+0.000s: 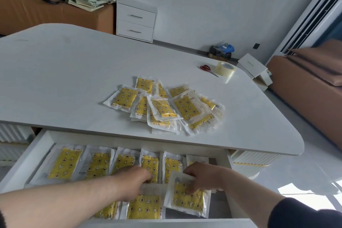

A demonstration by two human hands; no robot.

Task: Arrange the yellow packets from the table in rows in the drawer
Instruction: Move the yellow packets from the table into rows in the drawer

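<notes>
I am viewing the task items: flat clear-plastic packets with white sealed edges, each enclosing a yellow insert printed with small stars, moons and flowers.

A loose pile of packets [162, 107] is lying on the white rounded table top [55, 79], near its front edge. I am counting at least ten there; overlap is preventing an exact figure.

Below the table edge, the open white drawer [41, 146] is holding a back row [98, 166] of six packets lying side by side. In front of it, a front row [143, 207] is showing three packets: one partly hidden under the left forearm, one in the middle, and the held packet [187, 200] at the right end, sitting slightly tilted.

The right hand [203, 177] is reaching in from the right, palm down, with its fingers curling over the held packet's upper part and gripping it.

The left hand [136, 178] is extending across the drawer, palm down, with its fingertips bending down where the two rows meet. Motion blur is present, and I cannot tell whether it is holding anything.

One pair of red-handled scissors [205, 67] and one roll of clear tape [225, 69] are lying just beside each other at the table's far right.
</notes>
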